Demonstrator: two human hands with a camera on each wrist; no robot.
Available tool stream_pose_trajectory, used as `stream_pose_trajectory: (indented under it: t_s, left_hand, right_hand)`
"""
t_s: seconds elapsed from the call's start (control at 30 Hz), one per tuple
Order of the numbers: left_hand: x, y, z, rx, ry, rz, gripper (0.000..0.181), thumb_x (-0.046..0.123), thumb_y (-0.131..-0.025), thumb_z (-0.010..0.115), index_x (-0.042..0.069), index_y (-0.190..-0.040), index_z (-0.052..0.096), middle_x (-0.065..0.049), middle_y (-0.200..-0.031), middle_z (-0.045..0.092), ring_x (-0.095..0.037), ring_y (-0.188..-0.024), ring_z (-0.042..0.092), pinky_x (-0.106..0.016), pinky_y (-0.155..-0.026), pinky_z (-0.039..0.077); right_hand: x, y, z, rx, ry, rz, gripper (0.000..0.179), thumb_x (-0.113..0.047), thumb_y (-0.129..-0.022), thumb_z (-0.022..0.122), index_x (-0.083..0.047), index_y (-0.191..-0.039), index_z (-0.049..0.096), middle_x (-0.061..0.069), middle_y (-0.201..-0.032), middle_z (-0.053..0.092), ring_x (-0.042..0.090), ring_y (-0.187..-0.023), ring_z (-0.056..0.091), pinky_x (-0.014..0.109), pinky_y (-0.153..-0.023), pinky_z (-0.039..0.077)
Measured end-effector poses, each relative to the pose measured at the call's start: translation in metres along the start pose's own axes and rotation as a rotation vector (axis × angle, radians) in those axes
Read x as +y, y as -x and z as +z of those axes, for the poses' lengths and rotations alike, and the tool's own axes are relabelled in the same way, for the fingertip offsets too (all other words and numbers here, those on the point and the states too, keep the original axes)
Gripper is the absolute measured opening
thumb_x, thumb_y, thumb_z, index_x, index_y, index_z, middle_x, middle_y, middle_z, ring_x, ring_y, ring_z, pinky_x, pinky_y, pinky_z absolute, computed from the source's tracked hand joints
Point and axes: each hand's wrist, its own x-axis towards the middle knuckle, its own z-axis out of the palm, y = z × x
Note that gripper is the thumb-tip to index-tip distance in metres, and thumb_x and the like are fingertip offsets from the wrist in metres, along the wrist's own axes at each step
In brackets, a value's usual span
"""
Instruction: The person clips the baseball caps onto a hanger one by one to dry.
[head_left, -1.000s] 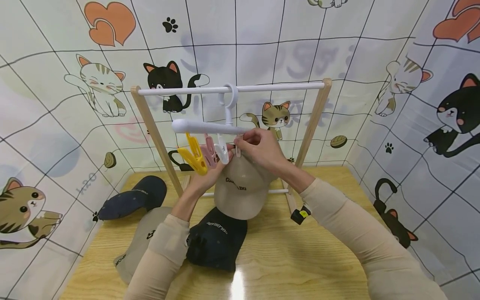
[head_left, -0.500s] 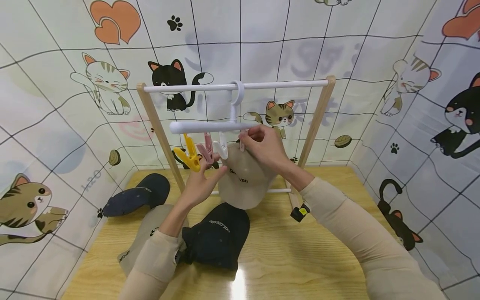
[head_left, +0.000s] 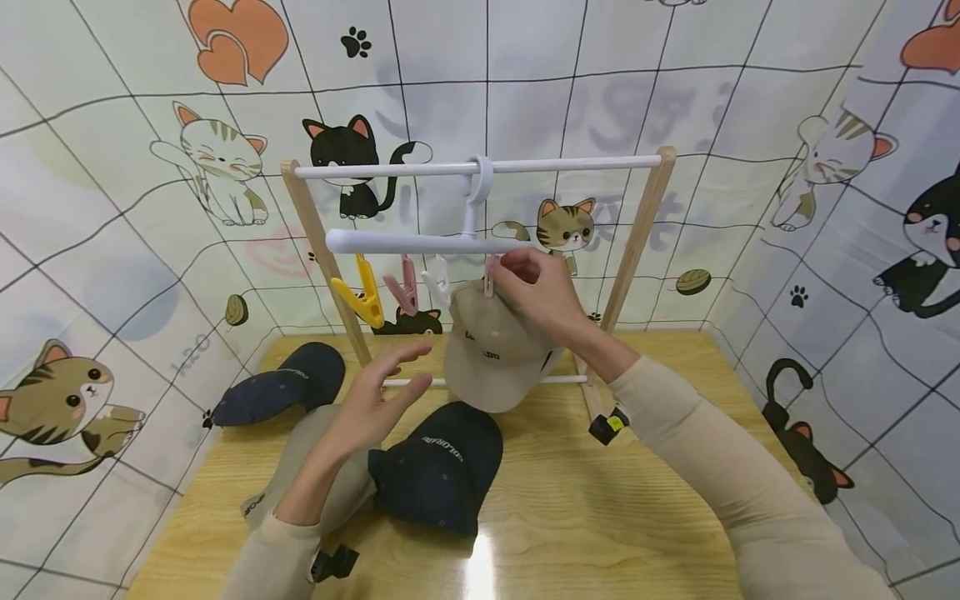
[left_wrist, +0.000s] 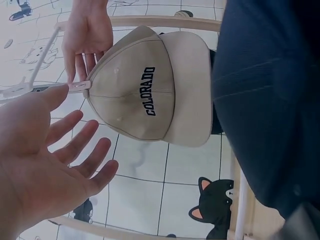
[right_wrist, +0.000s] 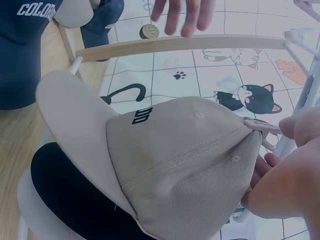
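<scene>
A beige cap (head_left: 491,358) lettered COLORADO hangs brim-down from a pale pink clip (head_left: 489,277) under the white hanger (head_left: 405,242). My right hand (head_left: 543,296) pinches that clip between thumb and fingers at the cap's top. In the right wrist view, a black brim (right_wrist: 70,185) and a paler one show behind the beige cap. My left hand (head_left: 367,408), fingers spread and holding nothing, hovers left of the cap, over a navy cap (head_left: 442,467) and a beige cap (head_left: 300,450) on the table.
Yellow (head_left: 363,296), pink (head_left: 405,285) and white (head_left: 437,283) clips dangle from the hanger's left part. The hanger hooks over a white rod (head_left: 570,165) on a wooden frame (head_left: 637,242). Another navy cap (head_left: 281,387) lies at the table's back left.
My left hand has let go of the beige cap's top and drawn back left and down. The right hand stays at the clip, and the cap now hangs from it.
</scene>
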Motion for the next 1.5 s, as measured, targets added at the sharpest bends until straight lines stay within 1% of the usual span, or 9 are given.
stream_pose_trajectory:
  t_s: [0.13, 0.3, 0.47, 0.77, 0.87, 1.0, 1.13, 1.27, 1.5]
  left_hand:
    - [0.001, 0.016, -0.003, -0.017, 0.000, -0.032, 0.049, 0.024, -0.113, 0.073, 0.017, -0.160, 0.062, -0.008, -0.164, 0.063, -0.039, -0.155, 0.056, -0.071, -0.125, 0.046]
    - [0.000, 0.035, -0.005, -0.019, -0.067, -0.028, 0.049, 0.024, -0.112, 0.073, 0.016, -0.160, 0.062, -0.008, -0.163, 0.065, -0.036, -0.154, 0.059, -0.067, -0.123, 0.049]
    - [-0.005, 0.053, -0.004, -0.025, -0.134, -0.006, 0.049, 0.022, -0.112, 0.073, 0.017, -0.160, 0.062, -0.009, -0.161, 0.066, -0.035, -0.152, 0.062, -0.066, -0.120, 0.051]
    - [-0.008, 0.089, -0.002, -0.002, -0.277, 0.023, 0.046, 0.027, -0.110, 0.077, 0.024, -0.155, 0.067, 0.003, -0.153, 0.070, -0.023, -0.144, 0.067, -0.052, -0.114, 0.057]
    - [-0.008, 0.099, 0.001, 0.016, -0.313, 0.029, 0.045, 0.026, -0.108, 0.080, 0.024, -0.151, 0.069, 0.004, -0.150, 0.071, -0.023, -0.141, 0.069, -0.052, -0.112, 0.058]
    - [-0.008, 0.112, 0.007, 0.034, -0.372, 0.059, 0.044, 0.024, -0.105, 0.083, 0.023, -0.148, 0.072, 0.004, -0.148, 0.072, -0.022, -0.138, 0.071, -0.048, -0.109, 0.061]
    - [-0.006, 0.121, 0.014, 0.045, -0.395, 0.100, 0.044, 0.022, -0.103, 0.085, 0.020, -0.145, 0.073, 0.004, -0.147, 0.073, -0.021, -0.133, 0.073, -0.042, -0.107, 0.063]
    - [-0.004, 0.129, 0.021, 0.048, -0.393, 0.130, 0.043, 0.019, -0.102, 0.085, 0.014, -0.143, 0.074, 0.001, -0.146, 0.073, -0.023, -0.131, 0.075, -0.039, -0.105, 0.065]
    - [-0.007, 0.140, 0.036, -0.006, -0.450, 0.126, 0.049, 0.027, -0.101, 0.087, 0.012, -0.146, 0.073, -0.004, -0.149, 0.072, -0.023, -0.134, 0.073, -0.044, -0.106, 0.066]
  right_hand:
    - [0.002, 0.003, -0.002, -0.021, -0.007, -0.009, 0.044, -0.044, -0.110, 0.073, -0.010, -0.139, 0.072, 0.010, -0.137, 0.081, 0.026, -0.131, 0.077, 0.049, -0.118, 0.058]
    - [0.002, 0.009, -0.005, 0.002, 0.000, -0.025, 0.046, -0.035, -0.112, 0.071, -0.006, -0.147, 0.069, 0.012, -0.145, 0.077, 0.030, -0.137, 0.073, 0.052, -0.123, 0.053]
    - [0.002, 0.016, -0.006, 0.060, 0.022, -0.069, 0.043, -0.034, -0.111, 0.071, -0.007, -0.145, 0.071, 0.011, -0.144, 0.075, 0.028, -0.134, 0.072, 0.049, -0.117, 0.056]
    - [-0.005, 0.031, -0.002, 0.129, -0.002, -0.176, 0.040, -0.027, -0.110, 0.073, -0.005, -0.144, 0.071, 0.016, -0.142, 0.072, 0.030, -0.129, 0.069, 0.051, -0.113, 0.056]
    - [-0.009, 0.037, 0.001, 0.141, -0.037, -0.225, 0.038, -0.021, -0.110, 0.072, -0.002, -0.143, 0.070, 0.018, -0.143, 0.072, 0.033, -0.129, 0.067, 0.040, -0.112, 0.057]
    - [-0.012, 0.042, 0.006, 0.137, -0.080, -0.279, 0.036, -0.013, -0.110, 0.070, 0.002, -0.143, 0.069, 0.022, -0.144, 0.071, 0.037, -0.128, 0.069, 0.029, -0.111, 0.056]
    - [-0.016, 0.046, 0.012, 0.115, -0.112, -0.308, 0.037, -0.008, -0.109, 0.068, 0.002, -0.145, 0.068, 0.022, -0.146, 0.070, 0.041, -0.128, 0.072, 0.034, -0.114, 0.058]
    - [-0.021, 0.047, 0.019, 0.080, -0.196, -0.343, 0.037, -0.002, -0.108, 0.067, 0.008, -0.144, 0.066, 0.025, -0.144, 0.070, 0.044, -0.126, 0.070, 0.029, -0.112, 0.058]
    - [-0.028, 0.045, 0.028, 0.010, -0.249, -0.315, 0.040, -0.002, -0.108, 0.067, 0.008, -0.146, 0.063, 0.023, -0.144, 0.070, 0.046, -0.131, 0.068, 0.025, -0.114, 0.057]
